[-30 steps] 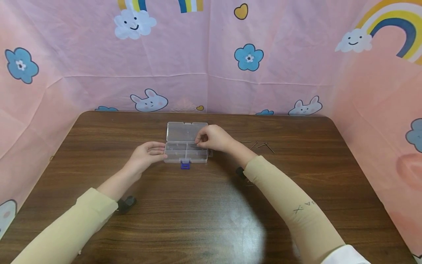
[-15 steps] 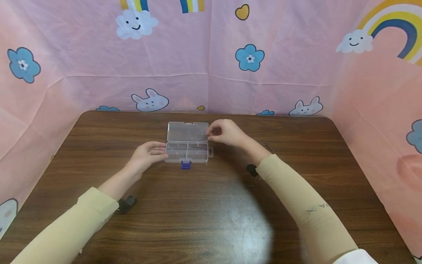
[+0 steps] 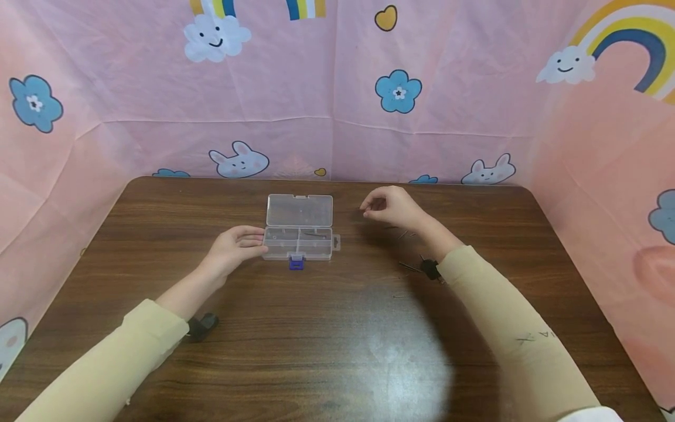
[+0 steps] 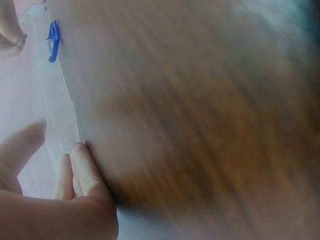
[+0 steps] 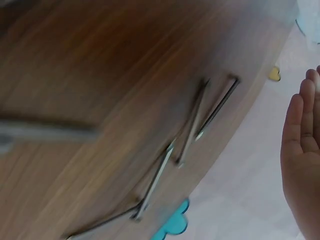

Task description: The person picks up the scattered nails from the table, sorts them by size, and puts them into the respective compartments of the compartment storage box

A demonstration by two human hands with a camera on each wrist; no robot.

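Observation:
A clear plastic compartment box with a blue latch lies on the table, its lid swung back. One thin metal nail lies in its back right compartment, and a tiny ring-like piece in the back left. My left hand touches the box's left end, fingers and thumb fairly straight. Right of the box, my right hand hovers above the table, fingers loosely bent, with nothing visible in them. Below it lie several nails; one nail shows in the right wrist view.
More nails, such as one near the right wrist and a short thin one nearer the front, lie on the brown wooden table. A pink patterned cloth hangs behind and at both sides.
The right hand has drawn back from the box's right compartment and moved right, over the nails. A nail is now in plain sight in the compartment. The left hand has stayed at the box.

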